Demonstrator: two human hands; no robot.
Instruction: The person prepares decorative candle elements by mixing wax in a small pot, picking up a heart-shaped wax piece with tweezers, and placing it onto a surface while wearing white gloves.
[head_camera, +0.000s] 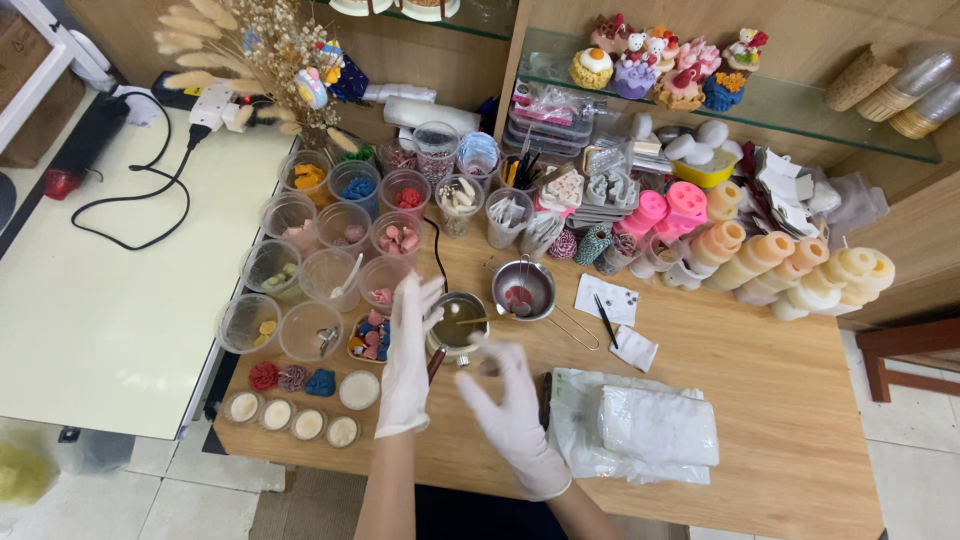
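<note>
My left hand (408, 362) hovers flat, fingers spread, grip released, just beside the small metal melting pot (458, 322) of amber liquid, which sits at its 3 o'clock on the wooden bench (780, 400). My right hand (510, 410), also gloved, is blurred at the pot's 5 o'clock, fingers loosely curled on nothing. I judge I'm about to tend the pot; that calls for taking its dark handle (436, 362) steadily. A second pot (523, 288) with red bits stands at 1 o'clock.

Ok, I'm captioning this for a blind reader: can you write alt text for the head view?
Two white-gloved hands, left hand and right hand, hover over a small metal pot of yellowish liquid on a wooden table. Clear plastic cups of colourful craft pieces crowd the left; a white plastic bag lies right.
</note>
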